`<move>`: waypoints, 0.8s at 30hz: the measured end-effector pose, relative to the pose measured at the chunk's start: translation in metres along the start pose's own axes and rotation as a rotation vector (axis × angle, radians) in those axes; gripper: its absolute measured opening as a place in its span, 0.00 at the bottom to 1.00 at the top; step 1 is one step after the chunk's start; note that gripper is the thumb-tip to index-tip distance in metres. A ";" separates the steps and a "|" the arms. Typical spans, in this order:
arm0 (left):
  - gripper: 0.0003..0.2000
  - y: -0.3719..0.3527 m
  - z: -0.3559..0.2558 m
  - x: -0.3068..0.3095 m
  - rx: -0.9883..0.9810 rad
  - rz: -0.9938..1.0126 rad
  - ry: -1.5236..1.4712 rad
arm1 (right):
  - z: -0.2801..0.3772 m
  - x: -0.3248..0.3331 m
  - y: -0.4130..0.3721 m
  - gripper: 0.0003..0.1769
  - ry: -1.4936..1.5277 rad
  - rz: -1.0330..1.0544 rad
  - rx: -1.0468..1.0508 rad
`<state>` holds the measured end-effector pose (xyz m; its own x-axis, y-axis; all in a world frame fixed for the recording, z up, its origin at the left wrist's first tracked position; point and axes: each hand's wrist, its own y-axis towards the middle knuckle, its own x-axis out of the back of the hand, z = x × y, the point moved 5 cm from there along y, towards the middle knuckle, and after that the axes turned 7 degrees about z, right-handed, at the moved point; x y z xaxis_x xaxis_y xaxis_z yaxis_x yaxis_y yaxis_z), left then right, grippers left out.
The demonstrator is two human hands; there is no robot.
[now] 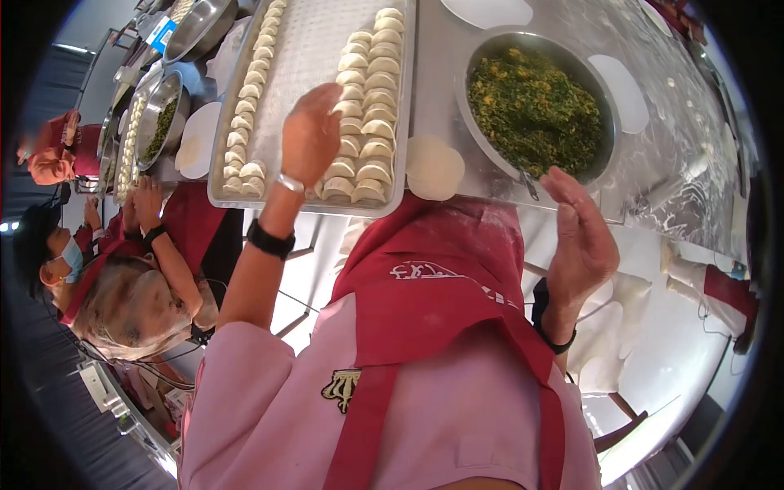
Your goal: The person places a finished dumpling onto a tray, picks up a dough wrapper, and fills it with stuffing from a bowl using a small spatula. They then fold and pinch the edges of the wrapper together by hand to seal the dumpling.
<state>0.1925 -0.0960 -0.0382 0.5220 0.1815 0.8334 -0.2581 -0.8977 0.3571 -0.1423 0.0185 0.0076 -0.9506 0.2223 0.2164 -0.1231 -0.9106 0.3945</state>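
My left hand [312, 135] hangs over the metal tray [294, 49], right beside the dumplings [381, 80]. Its fingertips are blurred and turned away, so I cannot see whether anything is in them. Pale half-moon dumplings stand in tight rows along both long sides of the tray. In front of the large steel bowl [611, 131] my right hand [581, 237] is raised, fingers stretched and thumb apart, holding nothing. Chopped green and yellow filling [539, 106] fills that bowl. A spoon-like metal handle [529, 186] pokes over its near rim.
Round dough wrappers [435, 167] lie between tray and bowl. White discs [619, 91] sit beside the bowl on the floury steel table [678, 106]. At left, a masked co-worker [131, 278] works near another bowl of filling [163, 122]; a further steel bowl [200, 33] stands behind.
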 end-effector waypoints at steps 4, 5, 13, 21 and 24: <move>0.14 -0.004 -0.076 -0.025 -0.252 0.144 -0.094 | 0.004 -0.006 0.001 0.09 -0.002 0.053 0.019; 0.15 -0.004 -0.084 -0.038 -0.264 0.216 -0.042 | 0.005 -0.006 0.002 0.10 -0.014 0.065 0.020; 0.16 0.007 -0.101 -0.109 -0.281 0.504 0.370 | 0.003 0.009 -0.005 0.09 -0.006 0.016 -0.004; 0.06 0.016 -0.095 -0.116 -0.269 0.435 0.393 | -0.001 0.026 -0.008 0.08 -0.061 -0.017 -0.066; 0.06 0.018 -0.094 -0.112 -0.254 0.433 0.394 | -0.010 0.032 -0.010 0.09 -0.095 -0.040 -0.080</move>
<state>0.0526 -0.0943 -0.0858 0.0017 0.0008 1.0000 -0.5885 -0.8085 0.0016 -0.1743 0.0317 0.0017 -0.9139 0.2874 0.2867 -0.1863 -0.9243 0.3330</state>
